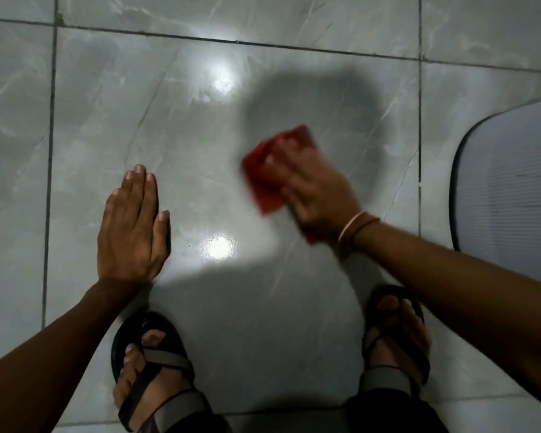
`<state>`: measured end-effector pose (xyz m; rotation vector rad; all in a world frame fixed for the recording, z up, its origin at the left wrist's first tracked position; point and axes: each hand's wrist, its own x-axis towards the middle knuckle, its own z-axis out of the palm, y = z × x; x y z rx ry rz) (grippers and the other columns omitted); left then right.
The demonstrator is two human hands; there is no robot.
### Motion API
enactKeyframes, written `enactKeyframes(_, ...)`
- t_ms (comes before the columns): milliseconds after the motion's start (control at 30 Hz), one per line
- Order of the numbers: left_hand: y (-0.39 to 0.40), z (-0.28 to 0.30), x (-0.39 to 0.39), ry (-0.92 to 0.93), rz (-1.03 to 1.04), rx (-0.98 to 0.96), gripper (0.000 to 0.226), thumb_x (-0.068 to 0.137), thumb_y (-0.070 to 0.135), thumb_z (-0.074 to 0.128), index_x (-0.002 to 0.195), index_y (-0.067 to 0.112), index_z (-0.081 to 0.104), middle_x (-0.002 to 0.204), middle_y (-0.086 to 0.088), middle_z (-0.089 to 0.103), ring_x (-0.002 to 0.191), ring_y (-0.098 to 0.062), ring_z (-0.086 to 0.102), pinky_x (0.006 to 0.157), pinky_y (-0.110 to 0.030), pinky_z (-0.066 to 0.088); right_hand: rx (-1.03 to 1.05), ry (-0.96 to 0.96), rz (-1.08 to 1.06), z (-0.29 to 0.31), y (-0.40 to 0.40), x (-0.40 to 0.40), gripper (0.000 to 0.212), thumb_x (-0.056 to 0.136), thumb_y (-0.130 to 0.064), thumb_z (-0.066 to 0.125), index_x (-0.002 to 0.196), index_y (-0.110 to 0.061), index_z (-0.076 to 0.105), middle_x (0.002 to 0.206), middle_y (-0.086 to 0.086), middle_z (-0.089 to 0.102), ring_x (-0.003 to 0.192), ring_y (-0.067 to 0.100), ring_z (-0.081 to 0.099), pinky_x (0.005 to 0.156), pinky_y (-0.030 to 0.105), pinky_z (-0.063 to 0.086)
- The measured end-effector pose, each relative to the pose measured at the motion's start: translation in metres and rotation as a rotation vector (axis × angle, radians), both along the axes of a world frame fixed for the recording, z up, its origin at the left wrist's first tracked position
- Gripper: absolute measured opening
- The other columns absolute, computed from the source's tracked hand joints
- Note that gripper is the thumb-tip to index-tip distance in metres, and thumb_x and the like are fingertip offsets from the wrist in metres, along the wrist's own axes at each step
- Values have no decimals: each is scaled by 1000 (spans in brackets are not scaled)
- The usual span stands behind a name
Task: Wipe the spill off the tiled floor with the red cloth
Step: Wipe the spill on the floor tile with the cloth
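My right hand [316, 189] presses flat on the red cloth [263, 179], which lies on the grey tiled floor [200, 157] right of centre; both are motion-blurred. The cloth sticks out past my fingers toward the upper left. My left hand [132, 226] rests palm-down on the tile to the left, fingers together, holding nothing. The tile is glossy with two bright light reflections; I cannot make out a distinct spill.
My two sandalled feet [153, 370] [394, 339] stand at the bottom of the view. A grey ribbed mat [509, 182] with a dark border lies at the right edge. Dark grout lines cross the floor at top, left and right.
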<state>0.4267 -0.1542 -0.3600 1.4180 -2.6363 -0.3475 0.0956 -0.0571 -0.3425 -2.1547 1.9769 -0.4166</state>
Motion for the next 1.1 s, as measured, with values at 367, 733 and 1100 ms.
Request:
enactKeyframes(367, -1, 0, -2, 7, -2, -15, 63, 108, 30, 30, 164, 3, 21, 173, -16, 19, 162, -26, 14, 132, -41, 10, 104, 24, -373, -4, 99, 81, 66, 104, -35, 46, 163, -18, 24, 172, 18, 21, 163, 31, 14, 135, 49, 16)
enactKeyframes(733, -2, -2, 2, 14, 17, -63, 62, 108, 30, 31, 163, 3, 25, 172, -16, 22, 162, -24, 16, 131, -41, 14, 21, 12, -604, 8, 12, -81, 51, 107, -17, 45, 158, -12, 38, 166, 21, 35, 156, 37, 32, 126, 56, 35)
enactKeyframes(1100, 0, 4, -1, -6, 4, -32, 61, 106, 24, 34, 161, -1, 29, 171, -17, 25, 161, -29, 21, 130, -47, 20, -2, 85, 467, 8, -52, 69, 47, 107, -24, 48, 153, -15, 48, 161, 22, 44, 152, 37, 40, 126, 54, 37)
